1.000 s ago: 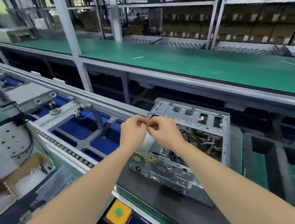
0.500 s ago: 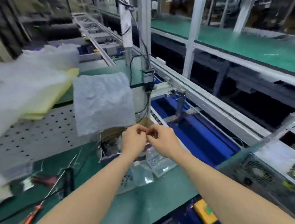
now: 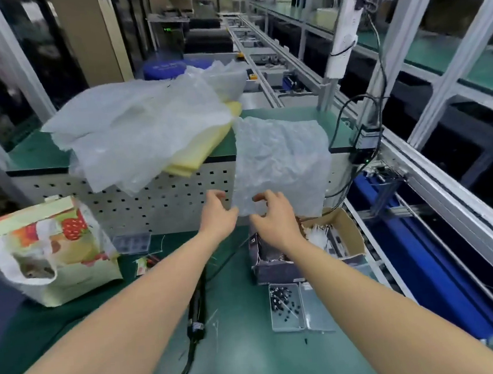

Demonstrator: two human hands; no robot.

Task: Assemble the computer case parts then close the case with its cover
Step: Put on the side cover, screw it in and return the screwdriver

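Observation:
The computer case is outside this view. My left hand [image 3: 216, 216] and my right hand [image 3: 272, 219] hover a little apart above the green bench [image 3: 254, 359], fingers loosely curved, and I see nothing held in them. They are just in front of the lower edge of a hanging bubble-wrap sheet [image 3: 279, 163]. Below my right hand stands an open cardboard box [image 3: 348, 237] of small parts. A clear plastic box of dark screws [image 3: 285, 305] lies nearer to me. A black electric screwdriver [image 3: 197, 310] with its cable lies on the bench under my left forearm.
A fruit-printed bag [image 3: 48, 255] stands at the left. A perforated metal shelf [image 3: 156, 194] carries plastic sheets and yellow foam [image 3: 145, 130]. A small dark tray [image 3: 131, 243] sits at its foot. The conveyor rails [image 3: 423, 177] run along the right.
The view has swung left from the open case on the conveyor to the bench. My two hands, pinched together before, have drawn apart with fingers loosened.

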